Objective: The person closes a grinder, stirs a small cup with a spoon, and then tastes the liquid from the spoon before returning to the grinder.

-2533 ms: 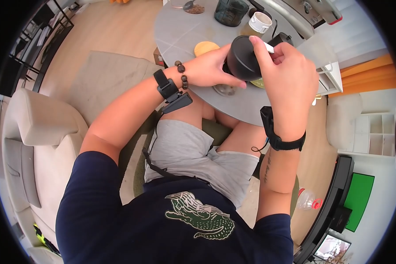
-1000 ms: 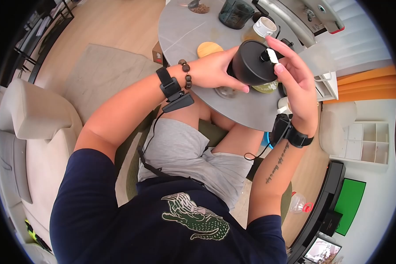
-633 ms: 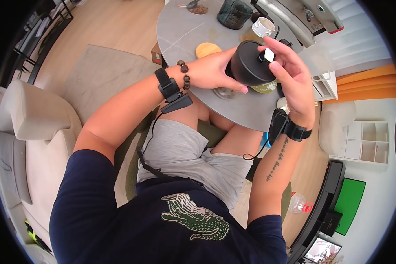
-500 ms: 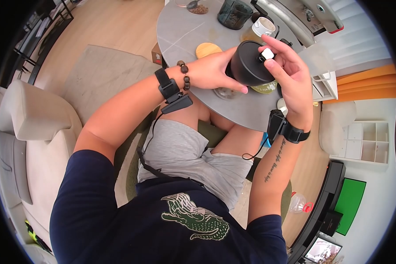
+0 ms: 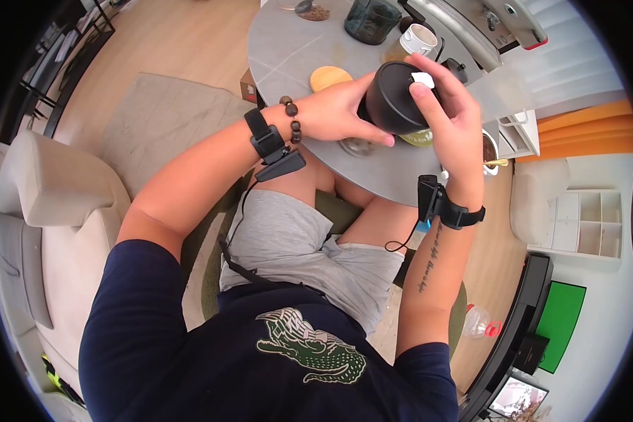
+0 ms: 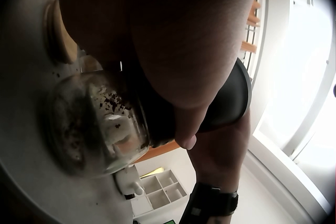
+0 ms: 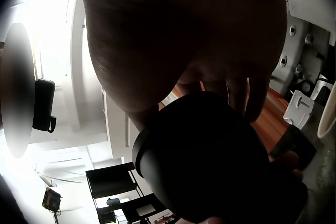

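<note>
My left hand (image 5: 337, 112) grips the side of a black round canister (image 5: 388, 102), its thumb lying along the near edge. A white-tipped knob (image 5: 421, 79) stands on the top of the canister. Fingers and thumb of my right hand (image 5: 457, 123) pinch this knob. Below the canister, in the left wrist view, a clear glass jar (image 6: 94, 124) with dark flakes inside stands on the table; the canister's lower end overlaps its mouth. The right wrist view shows the canister (image 7: 205, 155) as a dark round shape under the right palm.
On the grey table (image 5: 288, 49) lie a round wooden lid (image 5: 329, 77) and a brown heap (image 5: 315, 13) with a spoon. A dark translucent container (image 5: 371, 21), a white cup (image 5: 416, 39) and a green-labelled item (image 5: 418, 138) stand farther out. A cup (image 5: 490, 146) sits beyond the right hand.
The right hand loosened around the knob about one second ago, then closed in on it and swung left. The left hand kept its hold on the canister, shifting slightly.
</note>
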Tool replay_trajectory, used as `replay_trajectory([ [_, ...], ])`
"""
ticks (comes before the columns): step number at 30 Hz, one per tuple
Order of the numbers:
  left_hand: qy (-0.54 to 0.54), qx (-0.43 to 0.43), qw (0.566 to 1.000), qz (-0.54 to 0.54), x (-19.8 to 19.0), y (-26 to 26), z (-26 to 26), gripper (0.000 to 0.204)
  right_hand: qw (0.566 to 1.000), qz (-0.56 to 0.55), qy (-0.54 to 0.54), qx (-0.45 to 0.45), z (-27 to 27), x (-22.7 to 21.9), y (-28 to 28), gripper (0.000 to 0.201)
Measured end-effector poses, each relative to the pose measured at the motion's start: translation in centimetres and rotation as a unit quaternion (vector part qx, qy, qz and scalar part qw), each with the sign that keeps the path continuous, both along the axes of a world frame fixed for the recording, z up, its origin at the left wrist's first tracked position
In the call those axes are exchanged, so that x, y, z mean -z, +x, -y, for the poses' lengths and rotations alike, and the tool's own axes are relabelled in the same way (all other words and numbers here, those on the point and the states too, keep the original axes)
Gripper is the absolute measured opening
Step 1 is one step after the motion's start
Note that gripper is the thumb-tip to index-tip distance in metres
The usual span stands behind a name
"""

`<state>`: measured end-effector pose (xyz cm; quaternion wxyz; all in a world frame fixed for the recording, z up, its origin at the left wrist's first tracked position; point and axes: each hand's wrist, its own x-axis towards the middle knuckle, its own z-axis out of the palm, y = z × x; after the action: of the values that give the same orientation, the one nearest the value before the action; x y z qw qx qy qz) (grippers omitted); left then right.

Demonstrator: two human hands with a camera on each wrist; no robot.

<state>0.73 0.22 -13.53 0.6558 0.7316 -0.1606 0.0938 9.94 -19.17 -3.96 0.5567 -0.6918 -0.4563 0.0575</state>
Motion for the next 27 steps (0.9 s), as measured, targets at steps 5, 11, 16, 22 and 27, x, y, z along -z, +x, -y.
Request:
replay_trajectory([
  [5, -0.005, -0.004, 1.0, -0.008, -0.2, -0.3, 0.1, 0.104, 0.998, -0.066, 0.015, 0.006, -0.3, 0.5, -0.7, 0.044],
  [11, -0.016, -0.002, 1.0, -0.007, -0.3, -0.1, 0.2, 0.102, 0.995, 0.007, 0.064, 0.072, -1.0, 1.6, -1.9, 0.035],
  [16, -0.013, -0.003, 1.0, -0.01, -0.4, -0.1, 0.2, 0.1, 0.992, 0.014, 0.09, 0.089, -1.6, 2.1, -2.0, 0.032],
  [22, -0.021, 0.009, 1.0, -0.004, -0.3, 0.1, 0.2, 0.099, 0.988, 0.047, 0.077, 0.128, -2.2, 2.0, -2.4, 0.03],
  [27, 0.002, -0.005, 1.0, -0.002, -0.5, 0.1, 0.2, 0.099, 0.979, 0.105, 0.04, 0.168, -2.5, 2.2, -2.2, 0.031],
])
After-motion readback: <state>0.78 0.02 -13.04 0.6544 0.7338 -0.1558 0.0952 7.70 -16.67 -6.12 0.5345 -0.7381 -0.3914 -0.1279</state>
